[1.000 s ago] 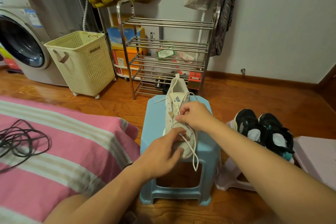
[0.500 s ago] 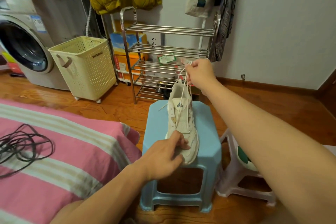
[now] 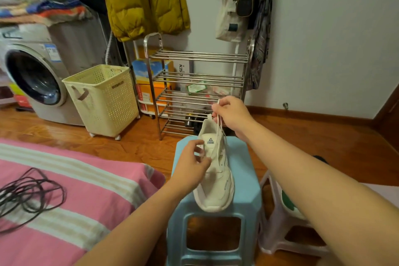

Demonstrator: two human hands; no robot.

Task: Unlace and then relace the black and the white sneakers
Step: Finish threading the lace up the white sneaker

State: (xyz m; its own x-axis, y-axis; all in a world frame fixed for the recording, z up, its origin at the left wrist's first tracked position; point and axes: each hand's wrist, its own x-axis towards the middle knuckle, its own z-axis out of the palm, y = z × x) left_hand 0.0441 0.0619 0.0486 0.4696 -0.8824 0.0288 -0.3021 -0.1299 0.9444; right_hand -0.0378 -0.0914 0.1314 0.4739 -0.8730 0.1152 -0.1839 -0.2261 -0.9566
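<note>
A white sneaker (image 3: 218, 181) lies on a light blue plastic stool (image 3: 246, 183), toe toward me. My right hand (image 3: 232, 113) is above the sneaker's heel and pinches the white lace (image 3: 217, 138), which runs taut down to the eyelets. My left hand (image 3: 192, 163) is at the sneaker's left side near the tongue, fingers curled at the upper eyelets. The black sneakers are hidden behind my right forearm.
A pale pink stool (image 3: 278, 231) stands right of the blue one. A pink striped bed (image 3: 64, 201) with a black cable (image 3: 28, 194) is at the left. Behind are a steel shoe rack (image 3: 198, 84), a cream laundry basket (image 3: 103, 99) and a washing machine (image 3: 32, 77).
My right hand went from the eyelets up and away, drawing the lace out, then dropped a little. My left hand shifted from the toe up to the tongue area.
</note>
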